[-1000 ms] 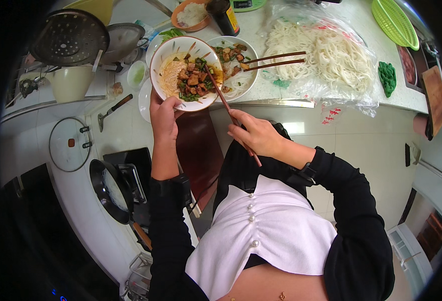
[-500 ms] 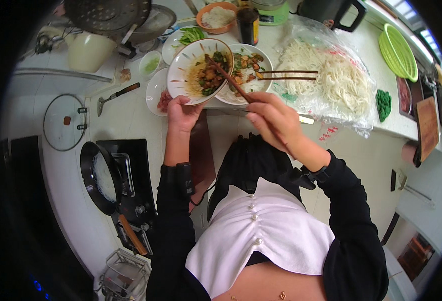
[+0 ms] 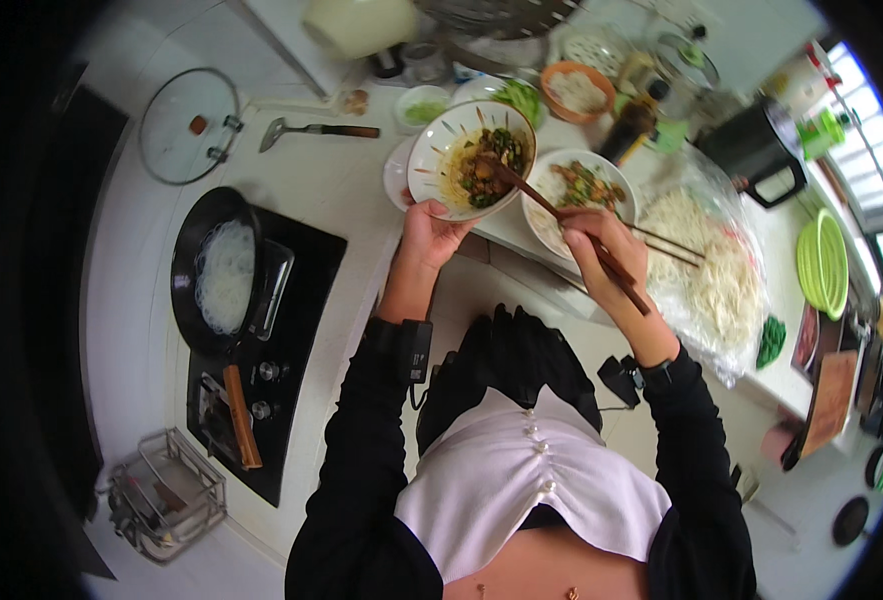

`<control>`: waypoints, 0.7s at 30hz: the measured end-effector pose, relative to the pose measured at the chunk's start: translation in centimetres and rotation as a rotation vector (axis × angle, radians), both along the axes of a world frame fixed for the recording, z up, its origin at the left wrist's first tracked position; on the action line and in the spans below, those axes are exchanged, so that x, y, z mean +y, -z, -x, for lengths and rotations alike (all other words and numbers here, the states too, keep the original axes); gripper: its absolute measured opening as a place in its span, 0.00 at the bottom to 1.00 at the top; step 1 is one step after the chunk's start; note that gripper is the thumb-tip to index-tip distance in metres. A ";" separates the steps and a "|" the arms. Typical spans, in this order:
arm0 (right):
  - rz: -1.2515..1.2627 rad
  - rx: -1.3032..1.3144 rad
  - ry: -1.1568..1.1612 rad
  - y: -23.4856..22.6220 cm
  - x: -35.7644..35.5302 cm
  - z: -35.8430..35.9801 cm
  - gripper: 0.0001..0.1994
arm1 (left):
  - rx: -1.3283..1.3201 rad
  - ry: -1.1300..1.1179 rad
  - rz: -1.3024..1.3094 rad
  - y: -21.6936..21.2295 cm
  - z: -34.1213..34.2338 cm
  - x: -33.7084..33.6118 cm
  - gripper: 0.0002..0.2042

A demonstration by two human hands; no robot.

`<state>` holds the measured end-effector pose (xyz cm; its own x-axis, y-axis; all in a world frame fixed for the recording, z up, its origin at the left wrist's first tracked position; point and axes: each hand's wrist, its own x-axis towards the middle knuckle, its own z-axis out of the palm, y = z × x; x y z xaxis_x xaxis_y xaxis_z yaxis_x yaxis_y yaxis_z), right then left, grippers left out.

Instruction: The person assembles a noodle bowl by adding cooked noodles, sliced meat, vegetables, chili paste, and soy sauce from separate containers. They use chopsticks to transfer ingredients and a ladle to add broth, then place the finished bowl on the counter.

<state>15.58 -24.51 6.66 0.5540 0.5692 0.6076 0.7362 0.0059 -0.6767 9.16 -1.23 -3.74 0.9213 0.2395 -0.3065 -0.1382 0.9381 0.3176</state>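
My left hand (image 3: 431, 232) grips the lower rim of a white patterned bowl (image 3: 441, 150), which is tilted and holds a brown, saucy mix of chopped food and greens. In my right hand (image 3: 606, 245) is a brown wooden spoon (image 3: 536, 190), its far end down in that food. Just to the right, a second white bowl (image 3: 539, 222) contains pale noodles with a similar topping. A pair of chopsticks (image 3: 676, 247) rests across its right side. Under the held bowl, a small white plate (image 3: 394, 175) is partly hidden.
On the left, a black pan (image 3: 186, 275) of pale noodles sits on the hob (image 3: 306, 265). A spatula (image 3: 321, 130) and glass lid (image 3: 189, 125) are beyond it. A plastic bag of noodles (image 3: 706, 250), a dark bottle (image 3: 629, 130) and a black kettle (image 3: 761, 150) stand right.
The view has swung left, bringing the pan and hob further in. Both hands keep their holds, and the spoon stays in the bowl's food.
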 end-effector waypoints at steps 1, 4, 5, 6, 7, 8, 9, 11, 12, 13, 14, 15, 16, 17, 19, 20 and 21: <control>-0.030 -0.031 -0.008 0.2 0.8 0.3 0.05 | -0.020 0.004 0.021 0.2 0.6 1.0 0.28; 0.091 -0.149 -0.136 0.9 4.7 0.4 0.08 | 0.058 -0.139 0.006 1.2 2.3 4.0 0.26; 0.077 -0.160 -0.173 1.3 6.0 0.6 0.09 | 0.060 -0.200 -0.045 1.5 3.0 4.8 0.24; 0.067 -0.187 -0.193 1.7 7.1 0.8 0.09 | 0.050 -0.246 -0.041 1.8 3.7 5.8 0.24; 0.063 -0.204 -0.212 2.1 8.2 0.7 0.09 | 0.047 -0.292 -0.030 2.1 4.2 6.8 0.23; 0.069 -0.217 -0.227 2.6 9.3 0.7 0.09 | 0.063 -0.339 -0.015 2.5 4.7 7.8 0.23; 0.082 -0.227 -0.225 3.2 10.7 0.8 0.09 | 0.087 -0.376 -0.026 2.8 5.2 8.8 0.22; 0.056 -0.357 -0.262 4.6 14.1 0.9 0.09 | 0.194 -0.467 -0.084 3.5 5.7 11.2 0.23; 0.058 -0.427 -0.290 5.4 15.5 0.9 0.08 | 0.253 -0.511 -0.108 4.1 5.8 12.1 0.23; 0.069 -0.492 -0.331 6.3 16.7 1.1 0.09 | 0.269 -0.550 -0.083 4.9 6.0 12.8 0.23; 0.128 -0.517 -0.343 7.0 18.1 0.9 0.09 | 0.283 -0.574 -0.087 5.5 6.0 13.7 0.21; 0.144 -0.546 -0.352 7.9 19.5 1.0 0.09 | 0.310 -0.598 -0.088 6.3 6.1 14.5 0.20; 0.177 -0.576 -0.366 8.6 20.9 0.9 0.10 | 0.335 -0.623 -0.090 6.9 6.2 15.4 0.19; 0.200 -0.595 -0.364 9.4 22.5 0.8 0.10 | 0.368 -0.633 -0.063 7.5 6.1 16.2 0.18; 0.222 -0.630 -0.362 10.8 25.2 0.5 0.09 | 0.462 -0.650 0.000 8.6 5.9 17.4 0.15; 0.223 -0.657 -0.354 11.5 26.3 0.5 0.09 | 0.436 -0.644 -0.017 9.3 5.9 17.7 0.14; 0.348 -0.661 -0.371 12.1 27.6 0.3 0.09 | 0.448 -0.635 -0.031 9.7 5.7 17.9 0.12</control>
<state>15.32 3.05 -5.46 -0.1154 0.8599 0.4973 0.9738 0.1966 -0.1141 3.42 16.70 -13.42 0.3942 0.6946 -0.6017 -0.4982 0.7117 0.4952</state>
